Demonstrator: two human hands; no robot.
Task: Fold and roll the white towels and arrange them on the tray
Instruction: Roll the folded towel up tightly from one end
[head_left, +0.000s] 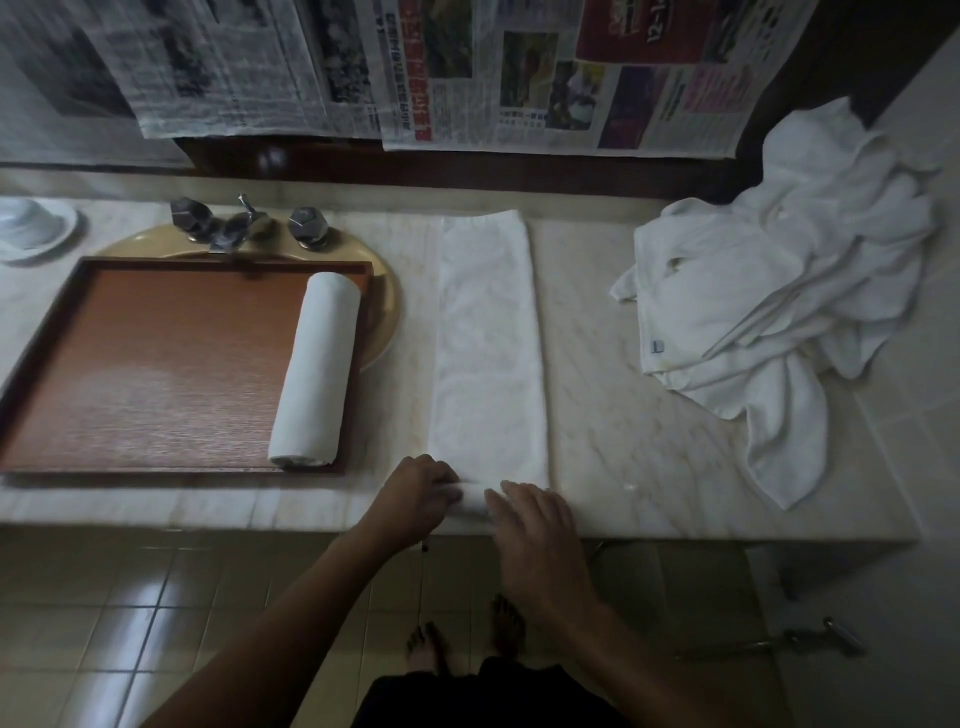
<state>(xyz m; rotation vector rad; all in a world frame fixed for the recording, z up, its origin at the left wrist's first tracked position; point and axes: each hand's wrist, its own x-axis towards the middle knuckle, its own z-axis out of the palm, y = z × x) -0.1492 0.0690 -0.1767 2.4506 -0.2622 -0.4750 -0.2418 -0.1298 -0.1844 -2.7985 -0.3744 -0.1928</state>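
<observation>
A white towel (488, 338), folded into a long narrow strip, lies on the marble counter and runs away from me. Its near end is curled into a small roll at the counter's front edge. My left hand (415, 493) grips the left end of that roll with curled fingers. Flat on the right part of the roll lies my right hand (535, 525), fingers straight. One finished rolled towel (317, 369) lies along the right side of the brown wooden tray (156, 364), which sits over the sink.
A heap of loose white towels (779, 291) lies at the counter's right end. Chrome taps (239, 223) stand behind the tray, and a white dish (31, 228) sits at far left. Newspaper sheets (467, 67) hang on the wall. Tiled floor and my feet show below.
</observation>
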